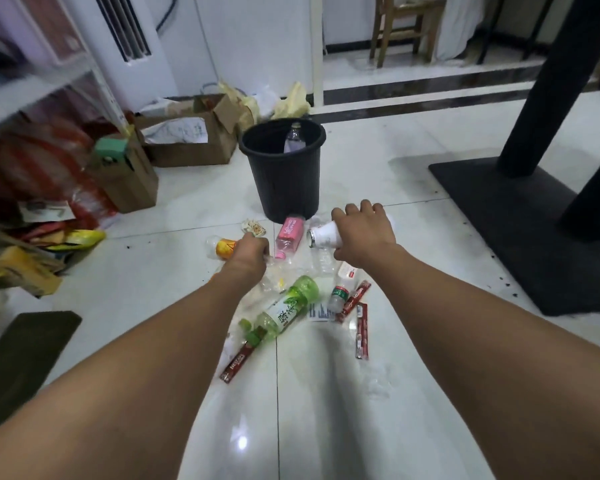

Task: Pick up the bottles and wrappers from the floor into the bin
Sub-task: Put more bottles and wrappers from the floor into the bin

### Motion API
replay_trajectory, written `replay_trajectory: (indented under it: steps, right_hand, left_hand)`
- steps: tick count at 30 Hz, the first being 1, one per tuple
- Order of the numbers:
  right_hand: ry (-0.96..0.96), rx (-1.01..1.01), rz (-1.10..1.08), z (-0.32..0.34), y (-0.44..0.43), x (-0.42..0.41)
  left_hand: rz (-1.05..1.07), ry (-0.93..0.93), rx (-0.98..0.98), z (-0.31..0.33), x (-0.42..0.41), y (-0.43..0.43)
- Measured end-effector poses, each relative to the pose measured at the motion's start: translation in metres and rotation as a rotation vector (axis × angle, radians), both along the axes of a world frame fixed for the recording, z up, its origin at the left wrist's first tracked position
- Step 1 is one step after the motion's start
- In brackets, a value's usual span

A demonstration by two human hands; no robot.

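White glossy floor tiles [343, 161] strewn with litter, a black bin [284, 174] standing just beyond it.

Right hand [364, 233] is wrapped around a white bottle [326, 235], lifted clear of the floor with its open mouth pointing left; left hand [250, 251] is curled shut low over the litter beside an orange-labelled bottle [224, 247], though what it grips, if anything, cannot be told. Between the hands lies a pink bottle [288, 233], its far end at the foot of the bin. Nearer the camera lie a green tea bottle [284, 310], a small clear bottle with a red-and-white label [342, 287], crumpled clear plastic, and red stick wrappers [361, 327], one of them [238, 362] partly under the green bottle's cap end. One clear bottle [293, 138] already stands inside the bin. Cardboard boxes [187, 133] sit to the left behind it.
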State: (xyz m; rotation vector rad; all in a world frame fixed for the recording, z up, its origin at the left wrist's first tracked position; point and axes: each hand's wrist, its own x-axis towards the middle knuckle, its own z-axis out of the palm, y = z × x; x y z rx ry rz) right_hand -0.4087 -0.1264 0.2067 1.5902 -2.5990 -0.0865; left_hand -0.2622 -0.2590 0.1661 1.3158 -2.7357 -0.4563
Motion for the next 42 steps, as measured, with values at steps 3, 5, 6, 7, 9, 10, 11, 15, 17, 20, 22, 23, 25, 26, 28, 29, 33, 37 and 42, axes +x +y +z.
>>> replay_trajectory:
  steps: [3,5,6,7,9,10,11,15,17,20,22,23,25,26,28,29,33,37,42]
  right_hand:
    - [-0.021,-0.009,-0.012,0.044,-0.001,-0.016]
    - [-0.032,-0.031,-0.025,0.077,0.004,-0.026]
    - [-0.043,-0.049,-0.036,0.088,0.006,-0.031]
    - [-0.056,-0.071,-0.050,0.100,0.008,-0.036]
    - [-0.083,-0.096,-0.094,0.117,0.013,-0.047]
    - [-0.091,-0.103,-0.115,0.123,0.013,-0.054]
    - [-0.096,-0.103,-0.133,0.126,0.012,-0.058]
    - [-0.072,-0.095,-0.127,0.130,-0.017,-0.071]
    - [-0.065,-0.103,-0.111,0.132,-0.040,-0.072]
    - [-0.070,-0.143,-0.095,0.137,-0.081,-0.073]
    - [-0.094,-0.149,-0.082,0.139,-0.107,-0.076]
    - [-0.111,-0.153,-0.074,0.138,-0.122,-0.079]
    - [-0.149,-0.171,-0.070,0.135,-0.153,-0.089]
    - [-0.168,-0.183,-0.072,0.132,-0.167,-0.094]
    - [-0.176,-0.199,-0.068,0.123,-0.199,-0.107]
    - [-0.166,-0.201,-0.066,0.117,-0.214,-0.113]
    - [-0.164,-0.220,-0.055,0.098,-0.273,-0.133]
    - [-0.259,-0.252,-0.080,0.079,-0.321,-0.149]
    - [-0.293,-0.239,-0.122,0.047,-0.356,-0.157]
  left_hand:
    - [0.041,-0.037,0.008,0.044,-0.008,-0.002]
    - [0.061,-0.048,0.008,0.079,-0.016,0.001]
    - [0.069,-0.038,-0.003,0.093,-0.020,0.002]
    - [0.079,-0.014,-0.016,0.107,-0.026,0.002]
    - [0.100,0.041,-0.025,0.133,-0.040,0.002]
    - [0.110,0.072,-0.029,0.142,-0.047,-0.001]
    - [0.120,0.102,-0.031,0.148,-0.053,-0.004]
    - [0.086,0.251,-0.005,0.157,-0.074,-0.018]
    - [0.074,0.291,-0.002,0.157,-0.079,-0.030]
    - [0.122,0.342,0.007,0.156,-0.082,-0.066]
    - [0.149,0.317,-0.006,0.155,-0.084,-0.090]
    - [0.156,0.297,-0.016,0.154,-0.086,-0.106]
    - [0.164,0.281,-0.027,0.151,-0.094,-0.137]
    - [0.165,0.275,-0.031,0.149,-0.099,-0.150]
    - [0.153,0.273,-0.029,0.140,-0.112,-0.180]
    - [0.142,0.260,-0.029,0.136,-0.118,-0.193]
    - [0.154,0.272,-0.016,0.119,-0.142,-0.241]
    - [0.160,0.287,-0.015,0.105,-0.159,-0.279]
    - [0.153,0.241,-0.026,0.089,-0.175,-0.314]
